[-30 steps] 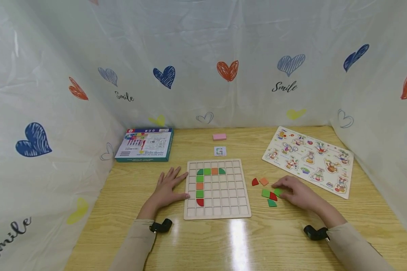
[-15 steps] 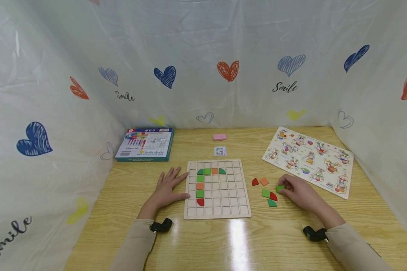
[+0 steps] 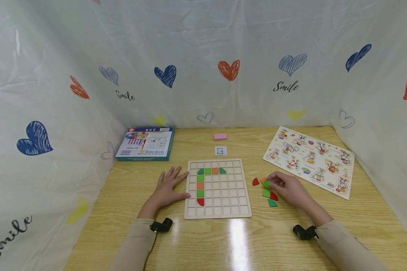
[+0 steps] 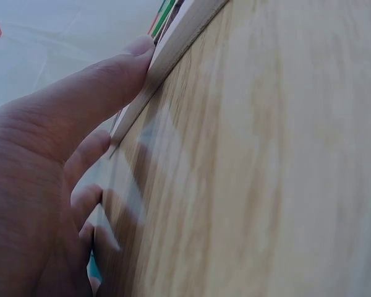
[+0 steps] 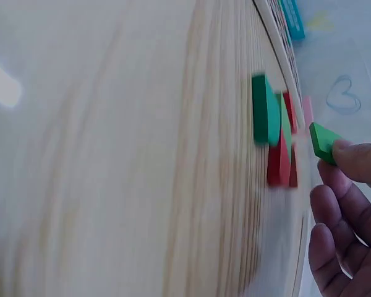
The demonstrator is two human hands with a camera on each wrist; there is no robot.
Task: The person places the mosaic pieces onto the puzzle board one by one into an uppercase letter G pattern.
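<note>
Head view: the fingers of the right hand [image 3: 288,188] are pinched on a green tile [image 3: 267,183], held just right of the grid board [image 3: 218,214], which lies to its left. The left hand [image 3: 167,188] is laid flat against the board's left edge.

Right wrist view: the green tile [image 5: 322,142] is gripped at a fingertip, above the loose tiles [image 5: 273,133].

Left wrist view: the thumb [image 4: 93,93] is seen touching the board's edge [image 4: 173,55], fingers relaxed.

– How is the left hand [image 3: 166,188] held?
– It is laid flat, fingers spread and straight.
– And the right hand [image 3: 288,188]?
– Its fingers are curled in a pinch, forearm stretched forward.
</note>
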